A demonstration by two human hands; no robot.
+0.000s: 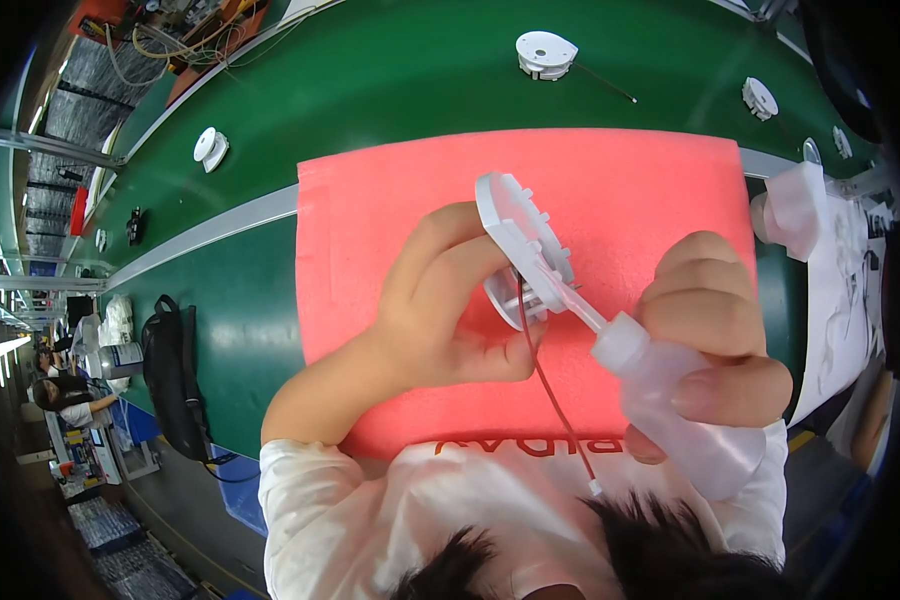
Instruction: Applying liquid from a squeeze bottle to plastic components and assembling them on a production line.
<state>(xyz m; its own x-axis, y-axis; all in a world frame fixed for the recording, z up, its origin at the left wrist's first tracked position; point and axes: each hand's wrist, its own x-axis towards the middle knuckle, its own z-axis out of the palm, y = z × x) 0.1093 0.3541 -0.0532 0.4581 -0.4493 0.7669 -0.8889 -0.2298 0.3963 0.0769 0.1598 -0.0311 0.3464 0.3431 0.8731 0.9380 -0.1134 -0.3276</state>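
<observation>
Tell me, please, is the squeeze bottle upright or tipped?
Tipped: the right hand holds the squeeze bottle lengthwise under the downward-looking camera, its nozzle pointing toward the white part.

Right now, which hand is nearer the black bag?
Left. The left hand is to the right of the bag, over the mat; the right hand is farther right, gripping the bottle.

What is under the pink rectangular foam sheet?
A flat green tabletop and long grey strip meet the pink rectangular foam sheet at its edges; anything beneath is covered and cannot be seen.
</observation>
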